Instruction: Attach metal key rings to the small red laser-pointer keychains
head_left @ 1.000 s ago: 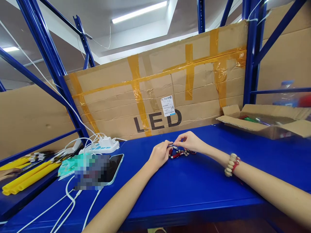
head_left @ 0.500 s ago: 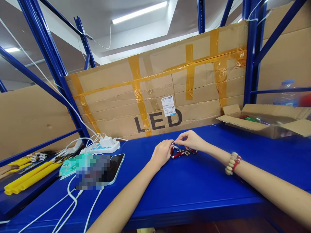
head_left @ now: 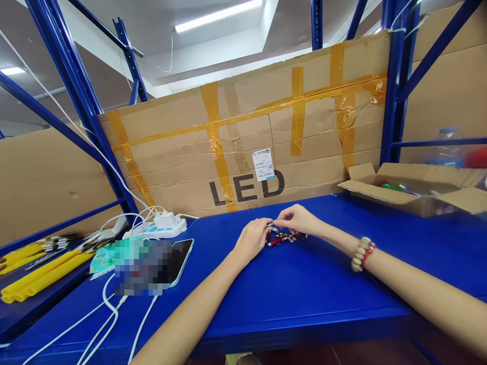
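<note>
My left hand (head_left: 251,239) is closed, its fingertips around a small silvery piece (head_left: 270,224), most of which they hide. My right hand (head_left: 299,220) meets it from the right, thumb and forefinger pinched at the same piece; whatever lies in that pinch is too small to make out. Just below the fingers a slim red metal tube (head_left: 278,241) lies on the blue shelf top (head_left: 289,294). Beside it are several small round silvery discs (head_left: 291,238) that look like button cells. Another red part (head_left: 303,236) shows under my right hand.
To the left lie a phone (head_left: 181,261), white cables and a white power strip (head_left: 167,226). Yellow tubes (head_left: 41,274) rest on the neighbouring shelf. An open cardboard box (head_left: 411,200) stands at the back right. A tall cardboard panel (head_left: 182,157) forms the back, between blue posts.
The view has shifted slightly. Both hands stay together over the small parts, their grip almost the same.
</note>
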A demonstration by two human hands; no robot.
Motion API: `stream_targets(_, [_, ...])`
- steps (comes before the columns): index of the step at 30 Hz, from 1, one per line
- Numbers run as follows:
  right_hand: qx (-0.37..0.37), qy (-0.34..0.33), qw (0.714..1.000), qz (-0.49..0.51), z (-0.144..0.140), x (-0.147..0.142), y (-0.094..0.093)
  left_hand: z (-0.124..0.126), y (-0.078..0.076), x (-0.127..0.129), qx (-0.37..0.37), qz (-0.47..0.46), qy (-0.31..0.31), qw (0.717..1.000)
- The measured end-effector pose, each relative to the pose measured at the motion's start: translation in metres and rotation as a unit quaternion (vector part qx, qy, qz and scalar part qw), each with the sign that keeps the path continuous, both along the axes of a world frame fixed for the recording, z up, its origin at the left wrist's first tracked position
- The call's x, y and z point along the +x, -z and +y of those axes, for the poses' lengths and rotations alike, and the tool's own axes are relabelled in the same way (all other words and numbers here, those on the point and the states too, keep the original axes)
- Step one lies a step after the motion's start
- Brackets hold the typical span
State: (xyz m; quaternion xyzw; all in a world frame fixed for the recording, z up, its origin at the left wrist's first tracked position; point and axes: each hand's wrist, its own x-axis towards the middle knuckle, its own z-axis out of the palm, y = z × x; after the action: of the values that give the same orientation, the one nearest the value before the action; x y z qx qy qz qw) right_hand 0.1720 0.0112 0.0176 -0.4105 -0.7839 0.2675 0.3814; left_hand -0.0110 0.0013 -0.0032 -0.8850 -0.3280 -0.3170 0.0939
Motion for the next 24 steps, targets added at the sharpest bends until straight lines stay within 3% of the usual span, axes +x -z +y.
stream_targets(10, [-0.042,-0.099,0.994,-0.015,-0.008,-0.004,-0.001,-0.001,0.004,-0.003,0.008,-0.021,0.027,0.999])
stream_targets(18, [-0.125,-0.108,0.983,0.075,-0.017,-0.016,-0.003,0.003,0.005,-0.004,0.081,-0.007,0.007,0.997])
stream_targets(24, [-0.136,-0.085,0.984,0.083,-0.012,-0.015,0.002,0.003,0.003,0.000,0.054,0.008,-0.006,0.998])
